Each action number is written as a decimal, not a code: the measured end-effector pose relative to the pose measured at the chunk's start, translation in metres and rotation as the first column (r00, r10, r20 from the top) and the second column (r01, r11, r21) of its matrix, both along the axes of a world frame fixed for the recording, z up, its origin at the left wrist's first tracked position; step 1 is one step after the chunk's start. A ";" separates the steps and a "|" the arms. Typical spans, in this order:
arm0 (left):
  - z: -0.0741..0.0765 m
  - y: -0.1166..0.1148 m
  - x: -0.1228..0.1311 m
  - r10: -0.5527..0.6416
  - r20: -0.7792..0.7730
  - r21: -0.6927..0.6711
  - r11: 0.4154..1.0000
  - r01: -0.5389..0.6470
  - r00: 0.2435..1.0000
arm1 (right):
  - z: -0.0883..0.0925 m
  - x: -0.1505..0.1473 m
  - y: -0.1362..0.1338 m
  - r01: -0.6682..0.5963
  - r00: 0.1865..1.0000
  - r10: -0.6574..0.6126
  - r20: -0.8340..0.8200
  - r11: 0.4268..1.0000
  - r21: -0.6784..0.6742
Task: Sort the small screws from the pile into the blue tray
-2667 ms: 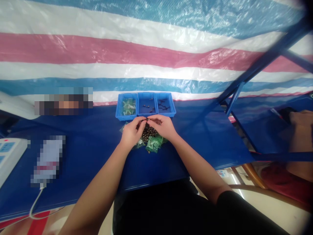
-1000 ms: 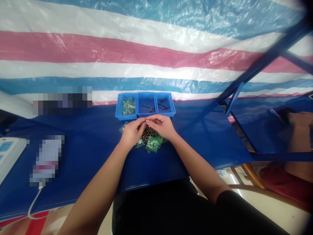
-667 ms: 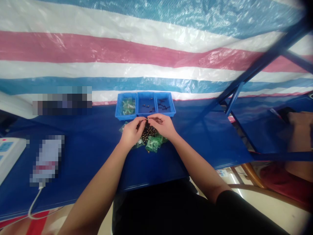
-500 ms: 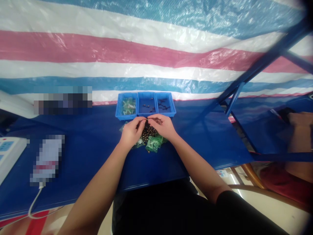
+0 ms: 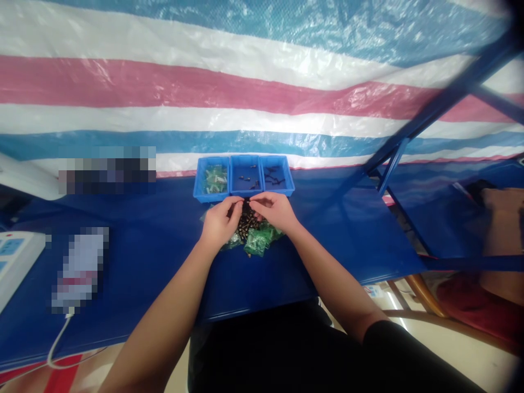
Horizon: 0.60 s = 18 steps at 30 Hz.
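Observation:
Over a pile of small dark and brass-coloured metal parts (image 5: 247, 222), my left hand (image 5: 221, 221) and my right hand (image 5: 275, 212) face each other with fingertips pinched. Whatever they hold between the tips is too small to name. Green plastic packets (image 5: 258, 241) lie at the near side of the pile. Just beyond my fingers stand three joined blue bins: the left bin (image 5: 197, 185) has clear-green packets in it, the middle bin (image 5: 241, 191) a few small parts, and the right bin (image 5: 291, 183) several thin black pieces.
A blurred-out phone-like object (image 5: 79, 267) with a white cable (image 5: 55, 341) lies on the blue table (image 5: 155, 262) at left, near a white device (image 5: 18, 256). Blue metal framing (image 5: 409, 128) rises at right, with another person's arm (image 5: 501, 234) beyond it. Striped sheeting hangs behind.
My right fingertips have drawn slightly to the right, leaving a small gap from the left ones. My left hand stays nearly in place.

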<state>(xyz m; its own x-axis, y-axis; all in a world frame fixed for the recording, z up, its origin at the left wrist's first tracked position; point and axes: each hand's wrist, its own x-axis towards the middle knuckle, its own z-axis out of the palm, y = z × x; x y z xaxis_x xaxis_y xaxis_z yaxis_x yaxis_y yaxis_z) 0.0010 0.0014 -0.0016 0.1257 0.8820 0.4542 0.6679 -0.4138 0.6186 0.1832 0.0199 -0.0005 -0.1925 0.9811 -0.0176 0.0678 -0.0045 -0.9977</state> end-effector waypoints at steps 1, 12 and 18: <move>0.000 0.000 0.000 0.003 -0.006 -0.001 1.000 -0.003 1.000 | 0.000 0.002 0.001 -0.006 1.000 0.006 0.023 1.000 -0.022; -0.001 0.000 -0.001 0.030 -0.005 0.002 1.000 -0.030 1.000 | 0.006 -0.004 0.001 0.149 0.954 -0.123 -0.272 0.986 0.078; 0.000 0.001 -0.001 0.030 -0.018 -0.009 0.999 -0.030 0.999 | 0.001 0.008 0.003 0.103 0.959 -0.182 0.219 0.939 0.329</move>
